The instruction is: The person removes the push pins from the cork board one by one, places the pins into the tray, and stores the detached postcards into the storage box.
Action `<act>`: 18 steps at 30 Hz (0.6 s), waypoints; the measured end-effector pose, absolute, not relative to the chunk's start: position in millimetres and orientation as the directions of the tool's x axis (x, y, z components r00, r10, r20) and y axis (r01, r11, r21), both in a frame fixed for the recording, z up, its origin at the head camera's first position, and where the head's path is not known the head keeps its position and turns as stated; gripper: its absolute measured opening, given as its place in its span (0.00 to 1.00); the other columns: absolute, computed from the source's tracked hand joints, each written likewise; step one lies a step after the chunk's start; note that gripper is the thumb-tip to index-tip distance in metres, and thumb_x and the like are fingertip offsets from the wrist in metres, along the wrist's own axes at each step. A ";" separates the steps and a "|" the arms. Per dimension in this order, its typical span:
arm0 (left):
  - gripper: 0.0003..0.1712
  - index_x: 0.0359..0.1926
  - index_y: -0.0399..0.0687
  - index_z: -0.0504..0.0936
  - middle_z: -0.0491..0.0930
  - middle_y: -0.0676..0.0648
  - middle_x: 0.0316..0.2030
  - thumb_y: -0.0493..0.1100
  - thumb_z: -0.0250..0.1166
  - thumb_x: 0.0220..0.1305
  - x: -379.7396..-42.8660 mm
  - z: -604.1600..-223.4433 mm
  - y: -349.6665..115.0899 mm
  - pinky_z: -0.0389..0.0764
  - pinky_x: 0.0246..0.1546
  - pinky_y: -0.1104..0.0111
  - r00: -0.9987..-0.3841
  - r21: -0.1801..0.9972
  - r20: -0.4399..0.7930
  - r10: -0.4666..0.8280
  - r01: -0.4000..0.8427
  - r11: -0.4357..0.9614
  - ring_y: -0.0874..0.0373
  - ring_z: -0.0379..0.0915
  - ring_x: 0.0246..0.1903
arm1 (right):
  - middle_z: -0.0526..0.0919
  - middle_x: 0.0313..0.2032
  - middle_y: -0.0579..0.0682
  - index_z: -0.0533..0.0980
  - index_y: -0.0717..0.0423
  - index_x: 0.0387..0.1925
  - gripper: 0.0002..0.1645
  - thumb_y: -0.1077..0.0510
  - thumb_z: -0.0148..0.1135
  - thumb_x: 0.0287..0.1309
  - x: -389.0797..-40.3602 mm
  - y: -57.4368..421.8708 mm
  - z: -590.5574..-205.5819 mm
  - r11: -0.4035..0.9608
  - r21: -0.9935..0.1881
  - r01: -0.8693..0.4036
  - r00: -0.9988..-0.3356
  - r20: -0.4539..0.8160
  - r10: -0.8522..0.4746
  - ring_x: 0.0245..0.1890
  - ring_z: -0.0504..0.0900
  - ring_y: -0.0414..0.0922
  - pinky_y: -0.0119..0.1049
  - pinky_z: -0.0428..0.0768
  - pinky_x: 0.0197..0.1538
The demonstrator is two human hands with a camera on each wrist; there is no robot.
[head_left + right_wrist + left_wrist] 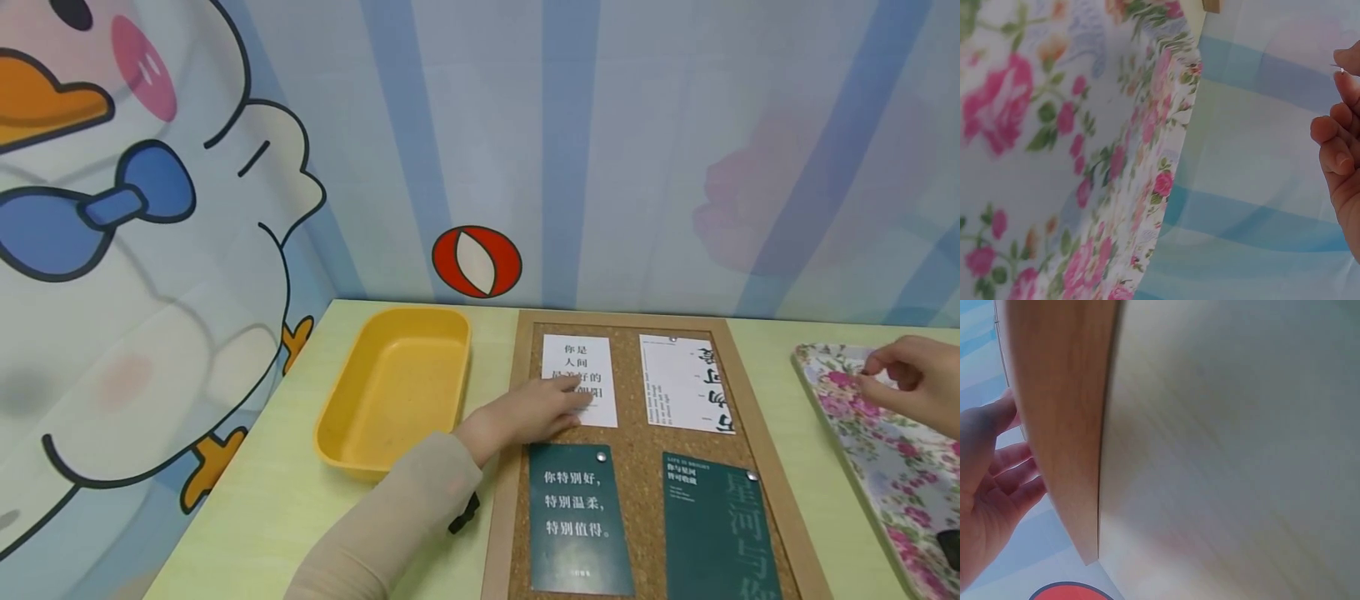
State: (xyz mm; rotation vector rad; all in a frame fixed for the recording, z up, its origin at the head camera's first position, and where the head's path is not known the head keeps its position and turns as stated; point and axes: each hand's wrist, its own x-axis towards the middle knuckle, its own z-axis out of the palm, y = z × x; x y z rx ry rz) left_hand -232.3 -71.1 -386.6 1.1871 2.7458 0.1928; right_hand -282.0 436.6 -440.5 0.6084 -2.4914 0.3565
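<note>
A framed cork board (630, 467) lies on the table, bearing two white cards above two dark green ones. My left hand (536, 408) rests on the upper-left white card (592, 412), its fingers covering part of the print. In the left wrist view, the fingers (1019, 478) show beyond the board's wooden frame (1063, 425). Over the floral tray (847, 408) on the right, my right hand (918, 379) pinches a small pin (1337, 66) between thumb and forefinger; its thin point sticks out in the right wrist view. The other fingers are curled.
A yellow plastic basin (397, 396) stands left of the board. Round metal pins mark the upper-right white card (682, 392), the lower-left green card (577, 533) and the lower-right green card (712, 533). A cartoon-printed wall (637, 167) rises behind the table.
</note>
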 end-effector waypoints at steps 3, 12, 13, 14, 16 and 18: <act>0.24 0.66 0.53 0.67 0.61 0.44 0.66 0.49 0.51 0.70 -232.8 -386.9 -70.8 0.62 0.62 0.66 -0.676 0.174 -0.079 0.732 0.714 0.678 0.52 0.61 0.63 | 0.62 0.19 0.44 0.73 0.53 0.24 0.09 0.60 0.68 0.49 -271.6 428.9 -431.8 0.868 -0.143 -0.475 -0.761 0.563 -0.323 0.17 0.56 0.34 0.28 0.55 0.21; 0.24 0.65 0.52 0.68 0.62 0.43 0.66 0.49 0.51 0.70 -231.7 -386.0 -69.4 0.63 0.61 0.66 -0.674 0.165 -0.081 0.734 0.717 0.677 0.52 0.62 0.62 | 0.59 0.16 0.46 0.71 0.68 0.23 0.11 0.65 0.60 0.57 -225.2 382.0 -385.6 0.857 -0.327 -0.399 -0.862 0.452 -0.229 0.15 0.54 0.34 0.30 0.54 0.19; 0.24 0.65 0.52 0.67 0.61 0.43 0.66 0.49 0.51 0.70 -231.7 -385.9 -69.4 0.62 0.61 0.66 -0.674 0.163 -0.083 0.734 0.718 0.677 0.52 0.61 0.63 | 0.59 0.16 0.46 0.71 0.69 0.23 0.11 0.65 0.60 0.57 -225.0 382.5 -386.1 0.855 -0.340 -0.391 -0.869 0.441 -0.222 0.15 0.53 0.35 0.31 0.54 0.19; 0.24 0.65 0.52 0.67 0.62 0.43 0.66 0.49 0.51 0.70 -231.9 -386.0 -69.3 0.62 0.61 0.66 -0.673 0.162 -0.082 0.735 0.719 0.676 0.52 0.61 0.63 | 0.59 0.16 0.46 0.71 0.69 0.23 0.11 0.65 0.60 0.56 -225.3 383.6 -387.5 0.856 -0.348 -0.383 -0.874 0.436 -0.214 0.14 0.54 0.35 0.31 0.54 0.19; 0.24 0.65 0.52 0.67 0.61 0.43 0.66 0.49 0.51 0.70 -232.3 -385.8 -69.6 0.62 0.62 0.66 -0.670 0.161 -0.078 0.738 0.722 0.673 0.52 0.60 0.63 | 0.60 0.16 0.47 0.71 0.70 0.23 0.11 0.65 0.60 0.57 -227.2 386.5 -391.3 0.859 -0.360 -0.363 -0.888 0.413 -0.202 0.15 0.54 0.35 0.31 0.55 0.19; 0.24 0.65 0.52 0.67 0.61 0.43 0.66 0.49 0.51 0.70 -232.8 -385.6 -69.7 0.61 0.62 0.67 -0.667 0.161 -0.077 0.741 0.726 0.669 0.53 0.60 0.64 | 0.61 0.17 0.47 0.71 0.71 0.24 0.14 0.62 0.60 0.58 -228.7 390.5 -395.8 0.873 -0.362 -0.325 -0.908 0.378 -0.182 0.16 0.55 0.36 0.32 0.56 0.20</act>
